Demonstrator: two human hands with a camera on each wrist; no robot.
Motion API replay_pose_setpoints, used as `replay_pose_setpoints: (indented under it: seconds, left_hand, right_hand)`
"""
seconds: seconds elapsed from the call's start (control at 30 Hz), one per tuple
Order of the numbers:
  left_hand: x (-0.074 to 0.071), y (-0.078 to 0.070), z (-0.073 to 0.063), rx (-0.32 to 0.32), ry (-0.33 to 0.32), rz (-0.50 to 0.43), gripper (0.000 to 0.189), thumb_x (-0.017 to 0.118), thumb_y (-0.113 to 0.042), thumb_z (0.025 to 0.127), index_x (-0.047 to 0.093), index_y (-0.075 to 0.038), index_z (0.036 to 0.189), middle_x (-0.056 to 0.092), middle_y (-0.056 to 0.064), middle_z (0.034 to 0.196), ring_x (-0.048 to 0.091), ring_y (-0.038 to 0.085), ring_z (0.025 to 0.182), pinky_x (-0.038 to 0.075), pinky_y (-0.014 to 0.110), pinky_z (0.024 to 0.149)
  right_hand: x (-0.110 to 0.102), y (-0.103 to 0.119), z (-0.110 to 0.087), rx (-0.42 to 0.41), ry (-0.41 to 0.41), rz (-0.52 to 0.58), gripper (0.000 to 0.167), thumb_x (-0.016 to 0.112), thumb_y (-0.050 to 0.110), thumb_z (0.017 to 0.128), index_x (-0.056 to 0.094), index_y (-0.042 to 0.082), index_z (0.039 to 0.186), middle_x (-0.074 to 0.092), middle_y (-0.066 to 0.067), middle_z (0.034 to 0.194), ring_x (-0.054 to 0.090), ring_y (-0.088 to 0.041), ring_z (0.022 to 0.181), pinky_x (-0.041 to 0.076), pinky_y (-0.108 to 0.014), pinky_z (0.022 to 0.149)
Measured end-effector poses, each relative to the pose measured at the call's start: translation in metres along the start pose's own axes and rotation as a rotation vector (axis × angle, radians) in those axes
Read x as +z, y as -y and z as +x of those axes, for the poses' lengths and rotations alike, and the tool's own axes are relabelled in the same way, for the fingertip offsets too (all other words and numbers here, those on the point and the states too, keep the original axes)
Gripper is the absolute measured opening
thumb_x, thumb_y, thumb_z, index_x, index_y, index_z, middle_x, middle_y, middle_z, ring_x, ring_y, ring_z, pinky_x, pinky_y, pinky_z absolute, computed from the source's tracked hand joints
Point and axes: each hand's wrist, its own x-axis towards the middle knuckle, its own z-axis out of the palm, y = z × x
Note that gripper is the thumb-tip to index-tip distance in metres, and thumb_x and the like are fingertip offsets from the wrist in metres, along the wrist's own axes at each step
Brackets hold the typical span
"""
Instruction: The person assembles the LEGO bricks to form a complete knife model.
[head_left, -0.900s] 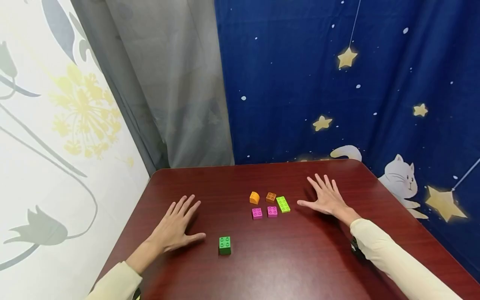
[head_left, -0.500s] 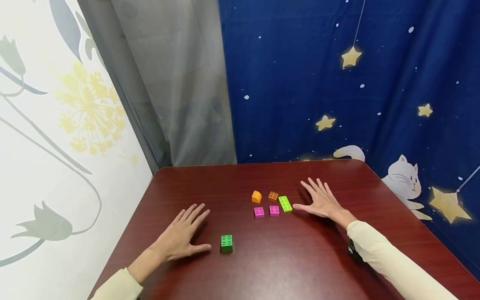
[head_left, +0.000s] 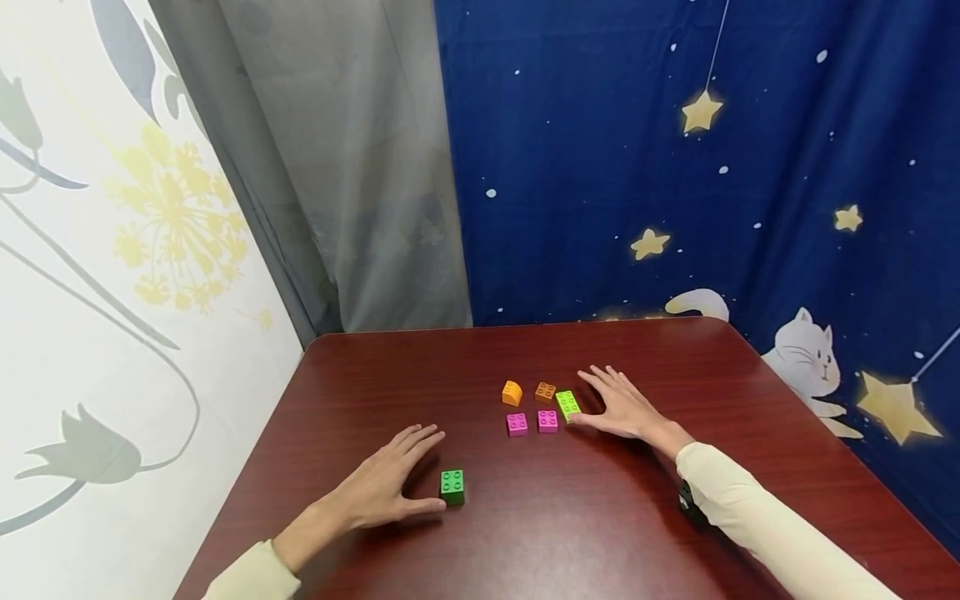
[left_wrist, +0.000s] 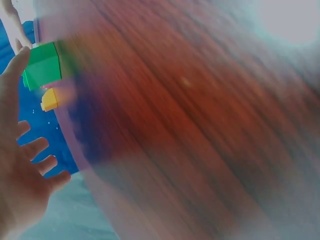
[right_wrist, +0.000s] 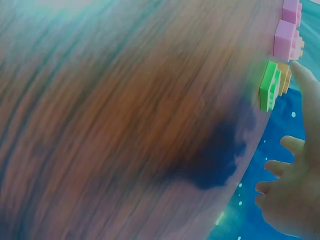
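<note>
My left hand [head_left: 382, 483] hovers with spread fingers at the left side of a green toy building brick [head_left: 452, 487], the thumb tip right by its near edge. In the left wrist view the same green brick [left_wrist: 42, 67] shows beside the thumb. My right hand [head_left: 621, 407] is held over the table with fingers apart, its thumb tip overlapping the near end of a flat lime-green brick [head_left: 567, 403]. Nothing is gripped in either hand. The right wrist view shows the lime brick [right_wrist: 270, 86] near that thumb.
Left of the lime brick lie two magenta bricks [head_left: 547, 421], a brown brick [head_left: 545, 392] and an orange rounded brick [head_left: 512, 393]. All rest on a dark red wooden table [head_left: 420, 367]. Curtains [head_left: 570, 167] hang behind its far edge; a patterned white wall [head_left: 225, 350] stands left.
The left hand has moved right, closer to the green brick. The right hand has moved left to the lime brick, its fingers drawn closer together. The bricks have stayed put.
</note>
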Motion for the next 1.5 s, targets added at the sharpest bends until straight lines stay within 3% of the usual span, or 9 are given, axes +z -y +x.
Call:
replay_pose_setpoints:
  seconds: [0.23,0.47,0.63,0.87,1.13,1.27,1.4,1.5]
  left_hand:
    - [0.006,-0.005,0.005,-0.028,0.029,-0.110,0.091,0.072,-0.070,0.085,0.049,-0.016,0.155,0.050,0.004,0.156,0.037,0.034,0.150,0.044,0.056,0.110]
    - [0.009,-0.010,0.006,-0.069,0.048,-0.178,0.078,0.074,-0.068,0.086,0.060,-0.020,0.146,0.056,0.004,0.147,0.050,0.023,0.140,0.052,0.052,0.101]
    - [0.010,-0.011,0.009,-0.047,0.044,-0.225,0.063,0.079,-0.060,0.086,0.068,-0.021,0.135,0.063,-0.006,0.135,0.056,0.018,0.131,0.053,0.046,0.100]
    - [0.015,-0.010,0.013,0.015,0.024,-0.291,0.036,0.086,-0.037,0.087,0.075,-0.022,0.117,0.069,-0.015,0.112,0.062,0.005,0.107,0.055,0.034,0.091]
    - [0.020,-0.010,0.018,-0.026,0.028,-0.361,0.032,0.087,-0.036,0.086,0.076,-0.024,0.114,0.070,-0.014,0.109,0.063,0.006,0.104,0.056,0.033,0.089]
    - [0.021,-0.011,0.023,-0.039,0.022,-0.366,0.032,0.088,-0.034,0.086,0.077,-0.022,0.113,0.071,-0.013,0.108,0.064,0.008,0.104,0.055,0.033,0.089]
    - [0.022,-0.011,0.028,-0.046,0.009,-0.356,0.032,0.089,-0.031,0.085,0.077,-0.020,0.113,0.071,-0.012,0.106,0.065,0.009,0.104,0.056,0.034,0.089]
    - [0.024,-0.011,0.032,-0.046,-0.008,-0.347,0.033,0.089,-0.030,0.084,0.077,-0.019,0.113,0.072,-0.011,0.105,0.065,0.010,0.103,0.056,0.034,0.089]
  right_hand:
    - [0.006,0.006,0.003,-0.001,0.028,0.055,0.097,0.076,0.064,0.085,0.045,0.004,0.156,0.039,-0.026,0.160,0.029,-0.048,0.151,0.020,-0.060,0.123]
    - [0.010,0.011,0.000,0.039,0.020,0.074,0.093,0.078,0.064,0.084,0.051,0.008,0.153,0.054,-0.020,0.146,0.050,-0.041,0.134,0.043,-0.062,0.108]
    - [0.014,0.013,0.003,0.039,-0.004,0.046,0.088,0.079,0.063,0.084,0.057,0.006,0.147,0.060,-0.018,0.133,0.056,-0.034,0.121,0.050,-0.056,0.101]
    - [0.017,0.014,0.009,0.034,-0.003,0.062,0.073,0.083,0.049,0.086,0.064,0.003,0.139,0.064,-0.011,0.114,0.059,-0.026,0.103,0.053,-0.047,0.090]
    - [0.015,0.012,0.008,0.001,-0.002,0.104,0.057,0.082,0.022,0.086,0.066,0.002,0.136,0.066,-0.011,0.112,0.064,-0.025,0.099,0.054,-0.044,0.086]
    - [0.015,0.013,0.008,0.008,0.002,0.115,0.056,0.082,0.025,0.087,0.067,0.003,0.136,0.066,-0.012,0.113,0.063,-0.027,0.100,0.053,-0.047,0.089]
    - [0.015,0.013,0.009,-0.001,-0.007,0.128,0.055,0.085,0.034,0.088,0.071,0.003,0.131,0.066,-0.012,0.111,0.060,-0.024,0.095,0.050,-0.040,0.083]
    - [0.016,0.011,0.010,-0.018,-0.025,0.148,0.048,0.085,0.031,0.088,0.074,0.003,0.124,0.067,-0.011,0.107,0.059,-0.020,0.089,0.048,-0.033,0.077]
